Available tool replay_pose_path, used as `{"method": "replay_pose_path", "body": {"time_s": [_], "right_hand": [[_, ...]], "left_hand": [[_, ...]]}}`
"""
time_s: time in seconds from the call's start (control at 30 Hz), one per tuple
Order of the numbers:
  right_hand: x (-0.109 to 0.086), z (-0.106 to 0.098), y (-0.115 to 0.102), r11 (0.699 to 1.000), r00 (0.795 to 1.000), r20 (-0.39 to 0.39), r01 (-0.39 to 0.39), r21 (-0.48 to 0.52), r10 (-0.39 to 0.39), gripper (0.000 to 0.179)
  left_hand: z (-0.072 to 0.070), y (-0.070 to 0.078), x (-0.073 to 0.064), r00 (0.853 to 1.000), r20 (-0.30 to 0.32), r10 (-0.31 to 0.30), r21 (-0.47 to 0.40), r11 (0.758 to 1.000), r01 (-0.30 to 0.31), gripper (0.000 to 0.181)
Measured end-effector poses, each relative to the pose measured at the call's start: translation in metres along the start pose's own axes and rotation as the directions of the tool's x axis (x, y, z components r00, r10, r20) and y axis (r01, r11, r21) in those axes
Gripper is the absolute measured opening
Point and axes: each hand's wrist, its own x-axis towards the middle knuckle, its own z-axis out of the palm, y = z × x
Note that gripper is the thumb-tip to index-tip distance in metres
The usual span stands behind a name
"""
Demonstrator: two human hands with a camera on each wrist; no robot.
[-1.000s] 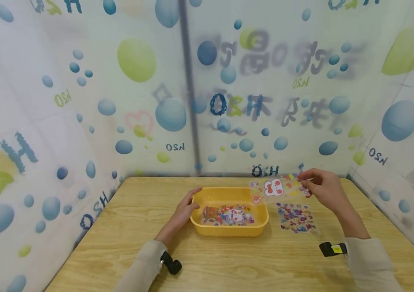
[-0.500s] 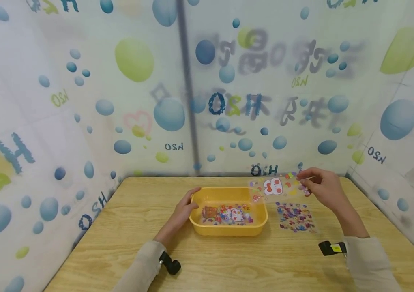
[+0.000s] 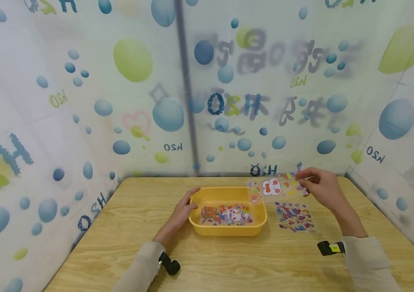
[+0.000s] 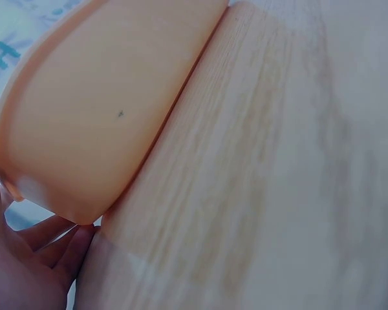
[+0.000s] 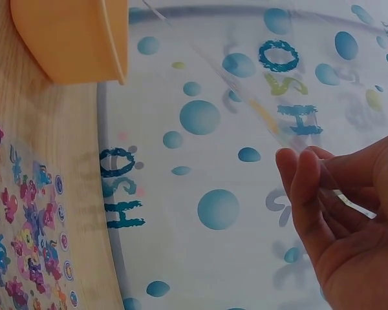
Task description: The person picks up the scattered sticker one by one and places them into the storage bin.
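My right hand pinches the right end of a clear sticker sheet with a white rabbit and small fruit-like pictures. The sheet is raised over the right rear corner of a yellow plastic basin. In the right wrist view the sheet appears nearly edge-on between thumb and fingers. My left hand grips the basin's left end, its thumb at the rim; the left wrist view shows its fingers against the outer wall. Sticker sheets with a brown bear and a white animal lie inside the basin.
Another clear sticker sheet, covered in small purple and blue figures, lies on the wooden table right of the basin. A curtain printed with bubbles surrounds the table at the back and sides.
The whole head view shifts very slightly leftward. Both hands, the raised sheet and the basin otherwise keep their places, with the same holds.
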Motion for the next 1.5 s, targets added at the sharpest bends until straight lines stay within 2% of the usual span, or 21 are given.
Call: {"method": "replay_pose_path", "body": {"time_s": [0.37,0.8,1.0,1.07,1.23,1.3,1.5], "right_hand": [[0.000,0.004,-0.001,1.000,1.000,0.006,0.003,-0.003,-0.003,0.017],[0.001,0.010,0.001,0.999,0.998,0.056,-0.024,-0.021,0.025,0.018],[0.000,0.011,0.002,0.999,0.999,0.045,-0.028,-0.031,0.029,0.018],[0.000,0.010,0.001,0.999,0.999,0.044,-0.029,-0.026,0.030,0.018],[0.000,0.009,0.000,0.999,0.998,0.044,-0.033,-0.021,0.034,0.018],[0.000,0.010,0.000,0.999,0.998,0.043,-0.034,-0.027,0.035,0.018],[0.000,0.009,-0.001,0.999,0.999,0.036,-0.033,-0.021,0.033,0.018]], "left_hand": [[-0.001,0.001,-0.001,1.000,-0.006,0.008,0.001,1.000,-0.007,0.064],[0.003,-0.001,0.002,1.000,-0.010,0.014,0.005,1.000,-0.014,0.063],[0.004,-0.001,0.004,1.000,-0.009,0.012,0.020,1.000,-0.012,0.062],[0.004,0.005,0.001,1.000,-0.008,0.008,0.007,1.000,-0.008,0.062],[0.003,0.006,0.001,1.000,-0.005,0.005,-0.011,1.000,-0.005,0.062],[0.003,0.000,0.002,1.000,-0.010,0.007,-0.007,1.000,-0.007,0.063],[0.001,-0.002,0.000,1.000,-0.009,0.003,-0.009,1.000,-0.003,0.062]]}}
